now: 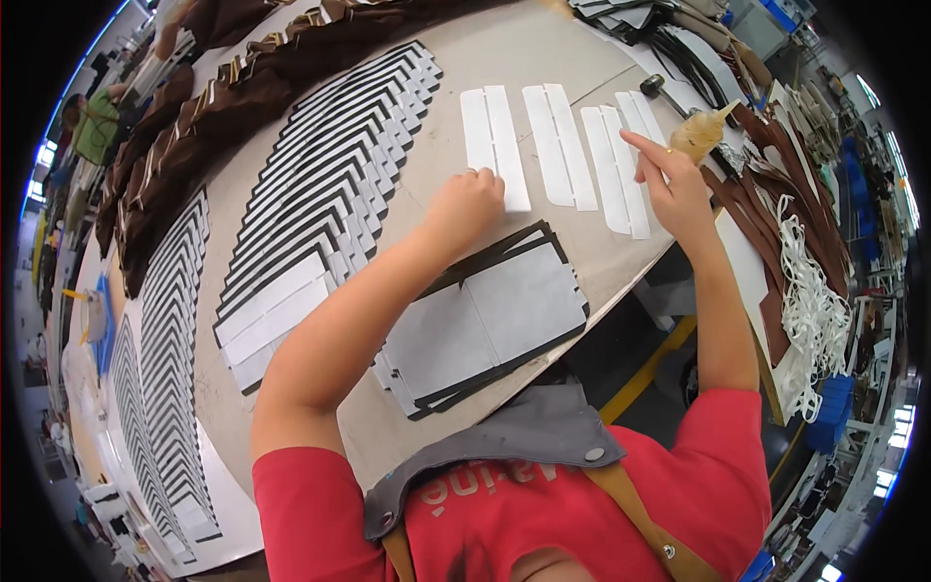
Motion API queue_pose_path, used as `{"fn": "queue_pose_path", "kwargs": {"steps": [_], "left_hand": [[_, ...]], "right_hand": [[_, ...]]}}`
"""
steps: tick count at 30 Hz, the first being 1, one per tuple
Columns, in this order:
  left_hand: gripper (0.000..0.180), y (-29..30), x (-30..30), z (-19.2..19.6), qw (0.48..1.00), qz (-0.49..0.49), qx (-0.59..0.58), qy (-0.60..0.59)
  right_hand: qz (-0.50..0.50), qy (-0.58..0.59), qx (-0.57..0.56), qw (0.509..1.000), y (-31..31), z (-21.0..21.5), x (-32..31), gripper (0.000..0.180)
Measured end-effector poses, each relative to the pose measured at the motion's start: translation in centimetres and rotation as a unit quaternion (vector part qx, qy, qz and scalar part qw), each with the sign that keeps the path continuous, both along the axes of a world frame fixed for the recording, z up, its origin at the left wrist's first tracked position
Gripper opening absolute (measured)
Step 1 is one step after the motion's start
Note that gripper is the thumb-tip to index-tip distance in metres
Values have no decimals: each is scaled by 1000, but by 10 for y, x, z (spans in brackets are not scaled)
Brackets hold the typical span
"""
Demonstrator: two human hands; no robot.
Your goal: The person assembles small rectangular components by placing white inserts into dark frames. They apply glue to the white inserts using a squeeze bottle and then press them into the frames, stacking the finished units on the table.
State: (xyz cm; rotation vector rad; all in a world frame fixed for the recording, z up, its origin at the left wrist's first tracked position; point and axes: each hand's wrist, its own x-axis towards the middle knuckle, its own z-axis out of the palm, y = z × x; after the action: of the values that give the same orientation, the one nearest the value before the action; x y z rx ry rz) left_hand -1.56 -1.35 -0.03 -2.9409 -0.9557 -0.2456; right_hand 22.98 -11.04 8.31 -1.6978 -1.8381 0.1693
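Observation:
My left hand [467, 206] is closed, fingers curled down at the lower edge of the leftmost white panel [493, 141]. Whatever its fingertips hold there is hidden. Over the table's right part, my right hand [676, 189] has its index finger stretched to the upper left. Against its knuckles is a tan squeeze bottle [696, 136], its pointed nozzle up and to the right; the fingers that seem to grip it are mostly hidden. Between the hands lie more white slotted panels [560, 145]. Nearest my body is a stack of white-faced panels with black edges [495, 310].
Long overlapping rows of black-edged white pieces [330, 160] cover the left side of the table. Brown material [208, 145] is heaped behind them. At right are a black-headed tool [653, 85], brown strips [766, 213] and tangled white cord [810, 310]. A person in green [95, 128] is far left.

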Motion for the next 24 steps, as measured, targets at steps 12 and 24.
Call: {"fn": "queue_pose_path", "kwargs": {"steps": [12, 24], "left_hand": [[24, -76, -94, 102, 732, 134, -420, -520], [32, -121, -129, 82, 682, 59, -415, -599]], "right_hand": [[24, 590, -101, 801, 29, -44, -94, 55], [63, 625, -211, 749, 31, -55, -122, 52]]}}
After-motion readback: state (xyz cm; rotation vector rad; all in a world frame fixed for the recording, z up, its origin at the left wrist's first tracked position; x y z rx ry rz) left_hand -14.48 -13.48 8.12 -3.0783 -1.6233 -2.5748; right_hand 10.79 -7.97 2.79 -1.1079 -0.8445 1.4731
